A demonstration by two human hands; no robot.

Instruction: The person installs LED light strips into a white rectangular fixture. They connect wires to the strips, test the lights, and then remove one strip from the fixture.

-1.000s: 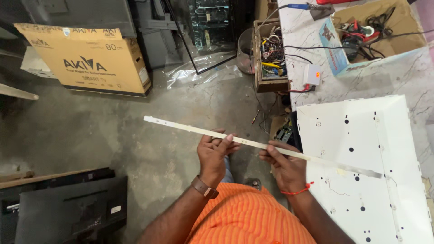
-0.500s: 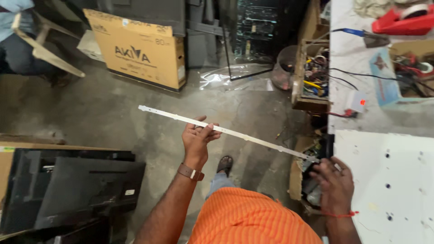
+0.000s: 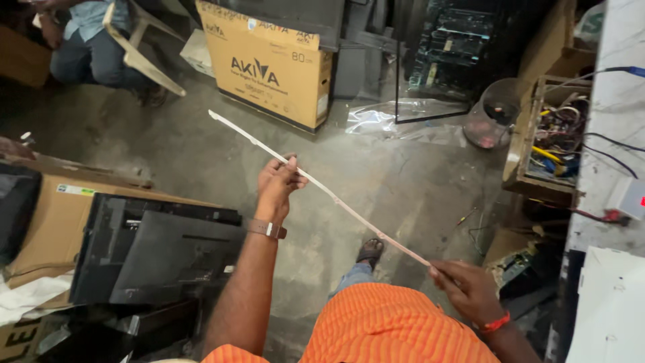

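While pinched in the left hand (image 3: 279,185) near its middle and the right hand (image 3: 470,290) at its near end, long thin white strip (image 3: 316,185), far tip sticking out past the left grip, above the grey floor (image 3: 168,148).

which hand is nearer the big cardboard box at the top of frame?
Left. The left hand grips the long white strip near its middle, just below the cardboard box. The right hand holds the strip's near end, lower and further right.
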